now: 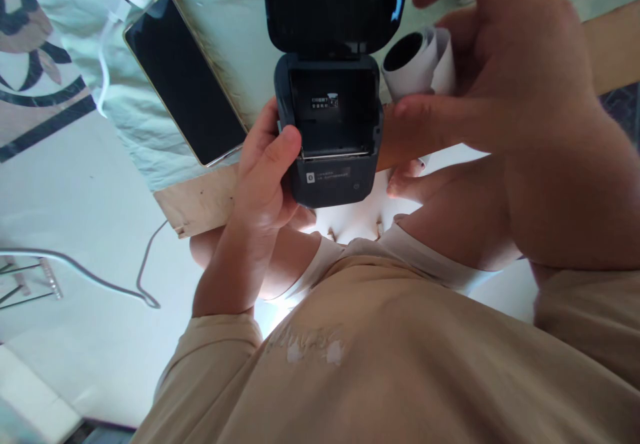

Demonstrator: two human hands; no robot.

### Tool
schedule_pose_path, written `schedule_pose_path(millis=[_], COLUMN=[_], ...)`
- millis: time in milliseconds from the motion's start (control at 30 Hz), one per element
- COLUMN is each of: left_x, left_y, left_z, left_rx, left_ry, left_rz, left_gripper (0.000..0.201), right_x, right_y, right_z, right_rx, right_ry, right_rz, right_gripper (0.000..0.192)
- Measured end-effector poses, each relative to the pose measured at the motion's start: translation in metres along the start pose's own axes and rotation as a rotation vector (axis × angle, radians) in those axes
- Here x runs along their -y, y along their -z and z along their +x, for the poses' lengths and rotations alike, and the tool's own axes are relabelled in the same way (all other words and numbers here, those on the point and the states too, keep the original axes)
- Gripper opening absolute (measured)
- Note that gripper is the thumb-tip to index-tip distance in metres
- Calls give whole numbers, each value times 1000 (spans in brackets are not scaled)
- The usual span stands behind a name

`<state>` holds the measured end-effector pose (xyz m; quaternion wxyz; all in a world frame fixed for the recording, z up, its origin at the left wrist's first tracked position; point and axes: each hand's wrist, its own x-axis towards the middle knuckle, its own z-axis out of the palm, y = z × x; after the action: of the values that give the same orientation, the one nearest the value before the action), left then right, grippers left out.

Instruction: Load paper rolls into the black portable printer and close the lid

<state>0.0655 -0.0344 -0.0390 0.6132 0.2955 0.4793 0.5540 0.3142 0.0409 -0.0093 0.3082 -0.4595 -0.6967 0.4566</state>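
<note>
The left hand grips a small dark printer from its side, thumb laid over the rim of the open paper bay, fingers wrapped underneath. The right hand holds a white paper roll pinched between thumb and fingers, just beside the printer's right edge and level with the bay. The printer's lid stands swung up and back, and the bay below it looks empty, with only a small label on its back wall.

The work appears to stand at loading: the roll is out of the bay and close to it. Seating it would call for bringing the roll over the right wall and lowering it with its axis across the bay, the loose end toward the front slot.

Room is tight; the lid hems the far side and the left thumb overlaps the near-left rim. A phone lies on pale cloth to the left, well apart, and a white cable trails lower down.
</note>
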Motion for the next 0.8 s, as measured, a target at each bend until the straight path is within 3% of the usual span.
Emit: schedule_pose_path(millis=[100, 233, 333, 567, 800], left_x=[0, 0, 3, 10, 5], left_y=[0, 1, 2, 12, 7], left_z=[0, 1, 2, 2, 1], left_rx=[-5, 84, 67, 40, 51], left_ry=[-7, 32, -11, -88, -39], left_rz=[41, 16, 28, 46, 60], left_gripper=[48, 46, 41, 43, 49], right_x=[-10, 2, 20, 31, 24], right_y=[0, -9, -23, -62, -56], right_z=[3, -3, -6, 0, 6], right_rx=[-37, -115, -183, -297, -172], right_ry=[317, 531, 689, 587, 627], right_rz=[-15, -220, -373, -579, -646], right_gripper=[59, 43, 33, 36, 34])
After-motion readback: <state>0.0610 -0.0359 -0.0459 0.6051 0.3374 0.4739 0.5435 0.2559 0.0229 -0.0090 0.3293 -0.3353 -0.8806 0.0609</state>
